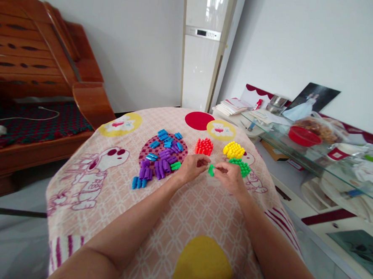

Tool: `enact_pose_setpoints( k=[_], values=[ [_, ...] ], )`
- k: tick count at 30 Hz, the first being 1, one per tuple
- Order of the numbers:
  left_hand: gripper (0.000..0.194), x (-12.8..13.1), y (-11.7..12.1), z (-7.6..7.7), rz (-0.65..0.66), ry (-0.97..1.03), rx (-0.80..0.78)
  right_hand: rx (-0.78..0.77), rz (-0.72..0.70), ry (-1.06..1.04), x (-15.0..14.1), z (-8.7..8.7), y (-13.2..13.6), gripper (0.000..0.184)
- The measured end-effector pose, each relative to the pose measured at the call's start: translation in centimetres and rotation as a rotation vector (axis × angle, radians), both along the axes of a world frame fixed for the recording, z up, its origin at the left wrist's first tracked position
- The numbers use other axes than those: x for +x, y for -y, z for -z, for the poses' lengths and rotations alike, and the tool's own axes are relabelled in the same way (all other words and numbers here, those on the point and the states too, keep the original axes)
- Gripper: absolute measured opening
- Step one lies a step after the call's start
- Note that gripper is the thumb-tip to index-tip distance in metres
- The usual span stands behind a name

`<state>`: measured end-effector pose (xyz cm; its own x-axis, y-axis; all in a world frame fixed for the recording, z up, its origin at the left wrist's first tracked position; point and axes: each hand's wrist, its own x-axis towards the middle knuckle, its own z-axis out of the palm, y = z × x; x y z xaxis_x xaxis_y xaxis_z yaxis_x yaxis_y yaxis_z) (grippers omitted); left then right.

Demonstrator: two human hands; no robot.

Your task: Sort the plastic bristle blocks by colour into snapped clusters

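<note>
Between the thumb and fingers of my right hand (230,176) is a small green plastic toy block (211,170), held just above the cloth. My left hand (193,167) is beside it with fingers curled and their tips close together; anything in them is hidden. Just beyond the right hand stands a cluster of green blocks (241,167), with a yellow cluster (234,150) behind it. A red cluster (204,146) sits past the left hand. Loose purple blocks (162,168), blue blocks (163,135) and a few green ones (175,165) are scattered to the left.
A patterned cloth (181,223) covers the round-edged table. To the right, a glass-topped cabinet (269,132) holds a red bowl (305,136), papers (232,106) and bags. A wooden bench (45,63) stands left, and a tall white appliance (199,64) rises behind the table.
</note>
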<state>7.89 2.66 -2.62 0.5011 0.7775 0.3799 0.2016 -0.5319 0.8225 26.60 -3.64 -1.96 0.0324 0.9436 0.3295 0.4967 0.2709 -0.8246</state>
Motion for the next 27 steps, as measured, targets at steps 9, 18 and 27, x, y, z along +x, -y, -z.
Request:
enact_pose_setpoints(
  k=[9, 18, 27],
  values=[
    [0.022, -2.0, -1.9, -0.3, -0.239, -0.13, 0.121, 0.106, 0.472, 0.212, 6.1, -0.9, -1.3, 0.028],
    [0.027, -4.1, -2.6, -0.9, -0.334, -0.507, 0.206, -0.142, 0.582, 0.79, 3.6, -0.2, -2.1, 0.028],
    [0.034, -6.9, -3.8, -2.6, -0.241, -0.73, 0.227, -0.214, 0.562, 0.955, 3.1, -1.4, -1.3, 0.028]
  ],
)
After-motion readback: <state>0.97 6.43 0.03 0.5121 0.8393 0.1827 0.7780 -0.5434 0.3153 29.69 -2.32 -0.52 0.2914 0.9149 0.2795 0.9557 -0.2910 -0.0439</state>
